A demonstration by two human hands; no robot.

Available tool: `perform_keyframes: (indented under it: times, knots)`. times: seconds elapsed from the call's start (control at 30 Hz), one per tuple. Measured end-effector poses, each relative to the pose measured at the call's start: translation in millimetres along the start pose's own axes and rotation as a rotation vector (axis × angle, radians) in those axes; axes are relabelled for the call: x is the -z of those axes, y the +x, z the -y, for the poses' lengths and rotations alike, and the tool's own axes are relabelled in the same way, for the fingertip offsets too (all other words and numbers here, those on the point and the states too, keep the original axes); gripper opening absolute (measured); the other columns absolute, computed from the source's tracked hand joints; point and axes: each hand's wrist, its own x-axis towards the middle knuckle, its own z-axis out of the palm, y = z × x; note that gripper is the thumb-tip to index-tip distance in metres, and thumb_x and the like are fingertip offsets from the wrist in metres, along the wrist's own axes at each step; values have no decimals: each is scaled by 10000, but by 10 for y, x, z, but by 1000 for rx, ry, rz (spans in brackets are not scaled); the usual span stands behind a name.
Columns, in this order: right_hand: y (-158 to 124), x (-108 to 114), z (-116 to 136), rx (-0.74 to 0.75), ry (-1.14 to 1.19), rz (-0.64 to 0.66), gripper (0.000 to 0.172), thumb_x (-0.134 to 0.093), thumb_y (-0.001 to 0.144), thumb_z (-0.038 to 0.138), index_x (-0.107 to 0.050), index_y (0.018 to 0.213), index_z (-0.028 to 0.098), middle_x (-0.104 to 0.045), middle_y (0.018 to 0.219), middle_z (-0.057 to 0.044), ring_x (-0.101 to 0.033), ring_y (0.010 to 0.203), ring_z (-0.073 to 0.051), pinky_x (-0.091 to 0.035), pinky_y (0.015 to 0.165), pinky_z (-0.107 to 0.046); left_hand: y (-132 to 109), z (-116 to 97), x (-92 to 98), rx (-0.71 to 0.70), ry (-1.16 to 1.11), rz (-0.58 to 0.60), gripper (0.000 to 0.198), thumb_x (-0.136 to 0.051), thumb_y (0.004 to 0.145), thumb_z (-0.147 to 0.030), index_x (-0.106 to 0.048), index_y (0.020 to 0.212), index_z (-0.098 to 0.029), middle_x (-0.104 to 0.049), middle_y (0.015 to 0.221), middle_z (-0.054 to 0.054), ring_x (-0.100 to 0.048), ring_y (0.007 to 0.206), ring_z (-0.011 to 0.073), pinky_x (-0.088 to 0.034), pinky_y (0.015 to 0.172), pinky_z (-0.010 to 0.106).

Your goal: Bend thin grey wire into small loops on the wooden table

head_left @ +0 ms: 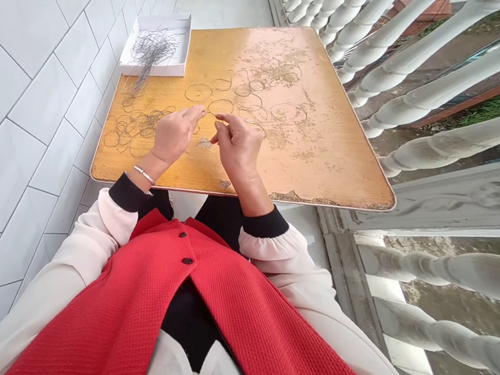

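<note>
My left hand (176,134) is closed in a pinch, thumb and forefinger together, over the near half of the table. Opposite it, my right hand (240,146) also pinches, its fingertips pointing left. A thin wire ring (222,100) shows just beyond and between the fingertips, and fine wire appears to run between the two pinches. Under my left wrist and to its left lies a tangle of wire loops (150,124). Several more wire rings (249,100) are spread farther out on the worn wooden table (329,155).
A white open box (187,48) at the table's far left corner holds a bundle of thin wires (155,50), some hanging over its near edge. A tiled wall (35,89) runs along the left. White balusters (398,59) line the right side.
</note>
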Motion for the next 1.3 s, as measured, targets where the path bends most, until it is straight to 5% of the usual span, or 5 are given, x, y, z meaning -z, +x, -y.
perform_keyframes:
  times: [0.2, 0.57, 0.9, 1.07, 1.3]
  knots:
    - [-8, 19, -35, -72, 87, 121, 318, -519, 986, 408, -735, 1082, 195, -671, 624, 18, -659, 593, -151, -565, 730, -333, 1, 68, -11, 32, -87, -15, 559, -231, 1037, -624, -659, 1135, -278, -752, 997, 69, -674, 937, 225, -424, 815, 383]
    - [-36, -38, -91, -58, 141, 48, 449, -462, 1010, 544, -726, 1173, 219, -675, 638, 16, -648, 596, -149, -560, 714, -324, -24, 19, -61, 76, -85, -34, 503, -262, 1055, -565, -651, 1162, -264, -747, 1116, 89, -694, 994, 236, -453, 868, 366]
    - [-64, -28, -76, -67, 158, -15, 501, -461, 999, 594, -762, 1023, 194, -617, 559, 30, -618, 544, -127, -533, 667, -292, -43, 79, -154, 120, -273, -76, 405, -379, 1034, -566, -647, 1136, -280, -723, 1080, 77, -672, 1105, 228, -476, 922, 331]
    - [-58, -23, -10, -246, 378, 32, 387, -627, 934, 545, -741, 1072, 201, -663, 612, 41, -536, 452, -71, -470, 493, -213, 15, 79, -172, 117, -318, -79, 433, -378, 1031, -592, -648, 1140, -270, -743, 1127, 34, -646, 972, 174, -442, 922, 311]
    - [-25, 81, 139, -472, 651, 59, 238, -709, 920, 352, -686, 786, 156, -665, 591, 24, -536, 438, -39, -431, 441, -151, -84, -88, 30, 150, -473, -93, 274, -496, 1039, -442, -663, 1012, -226, -655, 714, -11, -617, 656, 134, -447, 710, 289]
